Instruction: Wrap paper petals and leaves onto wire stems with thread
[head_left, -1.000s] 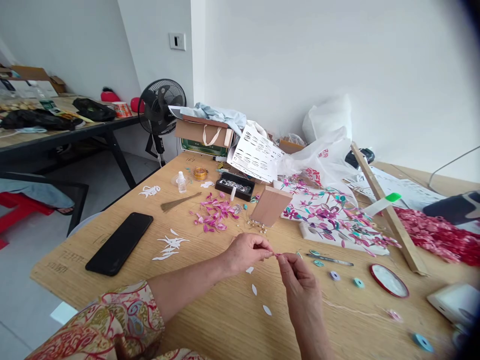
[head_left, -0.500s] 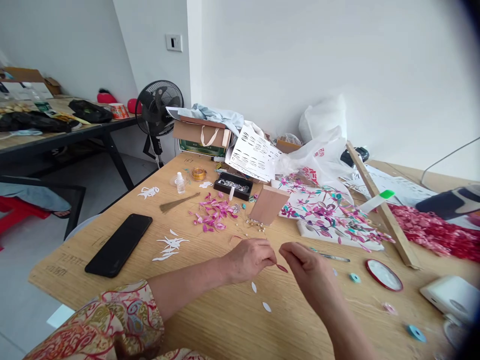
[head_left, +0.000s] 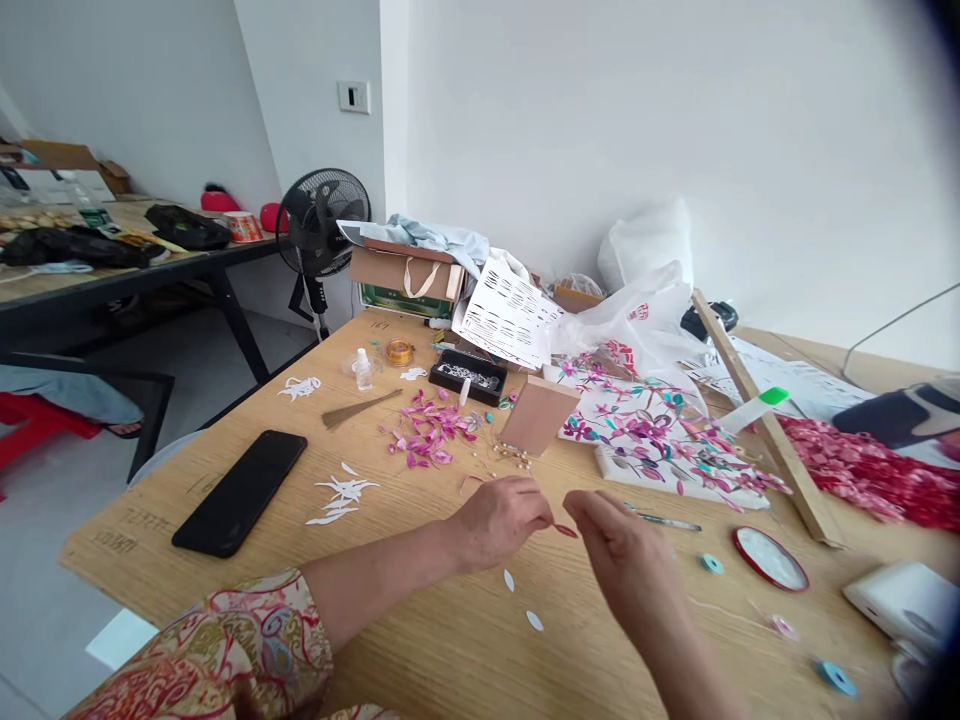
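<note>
We hold a small red leaf shape by its end in our left hand. The finger and thumb are pinched tight, and the leaf shape pokes out toward our other hand. Our right hand is just beside it, with its fingers curled in and the tips close together. We can't tell if there is a thin thread in those tips (it would be very hard to see). Both hands are up over the wooden table.

Near our hands, two white paper leaves lie flat on the wood. A pile of pink petals sits past our left hand, and some white paper strips lie between the petals and the black phone. Behind our hands there is a wooden block that leans a bit, with little beads by its foot. A black tray is just behind the petals.

Over on the right, pink and purple flowers lie on a white foam piece. A pen-like tool is near our right hand. Farther right we see a round dish with a red rim, a pink spool and a blue spool.
</note>
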